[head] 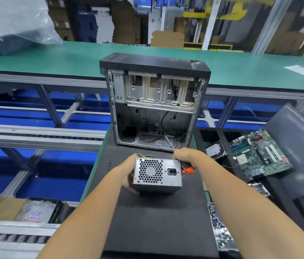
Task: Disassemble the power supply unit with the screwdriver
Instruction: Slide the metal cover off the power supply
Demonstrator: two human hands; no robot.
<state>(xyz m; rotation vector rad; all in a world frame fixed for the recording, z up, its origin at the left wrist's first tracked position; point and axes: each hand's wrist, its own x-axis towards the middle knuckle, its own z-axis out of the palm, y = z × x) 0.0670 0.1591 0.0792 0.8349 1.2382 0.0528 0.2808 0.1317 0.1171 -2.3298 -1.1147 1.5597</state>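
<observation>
Over the black foam mat [153, 221] on the table, at the centre of your view, you hold the power supply unit [157, 174] lifted clear, fan grille and power socket facing you. Your left hand [128, 173] cups its 9 o'clock side, fingers wrapped underneath. Your right hand [184, 156], at its 2 o'clock corner, is closed around the screwdriver [187, 168], so it steadies the unit poorly. If you start turning screws in mid-air, the one-handed grip may let the unit twist or drop; set it down first. The shaft points toward 12 o'clock, where it could snag the loose cables in the open computer case [154, 103]. Freed screws could roll off, though a screw tray [220, 228] sits at 4 o'clock. The motherboard [259, 152] lies at 3 o'clock.
</observation>
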